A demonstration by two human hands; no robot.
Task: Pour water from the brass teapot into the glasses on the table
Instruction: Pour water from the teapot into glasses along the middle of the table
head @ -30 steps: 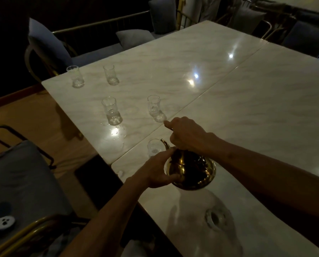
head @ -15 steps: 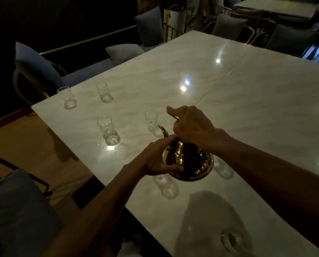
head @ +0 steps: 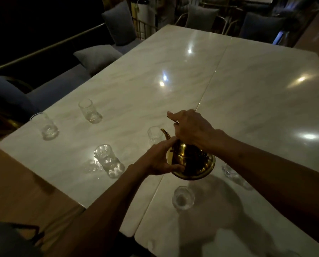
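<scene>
Both hands are on the teapot (head: 192, 162). The right hand (head: 190, 128) is on top, fingers curled round the thin handle, index finger poking forward. The left hand (head: 160, 158) wraps the teapot's left side, thumb under the belly, index finger up along the shoulder by the spout (head: 165, 134). The teapot looks lifted off the bench (head: 257, 101), over the seam between the two marble slabs, spout pointing away from the person. The spout glass (head: 155, 136) stands just beyond the teapot, with the spout tip at its rim; can't tell if water is running. The wet glass (head: 107, 161) is left of the teapot, with bright glints on the bench beside it. The far glass (head: 90, 111) and the corner glass (head: 47, 126) are well left of the teapot. The front glass (head: 182, 197) sits on the person's side of the teapot, in shadow. The right glass (head: 234, 175) is right of the teapot, partly hidden by the right forearm. Grey cushions (head: 97, 56) lie far beyond the teapot, past the bench edge.
</scene>
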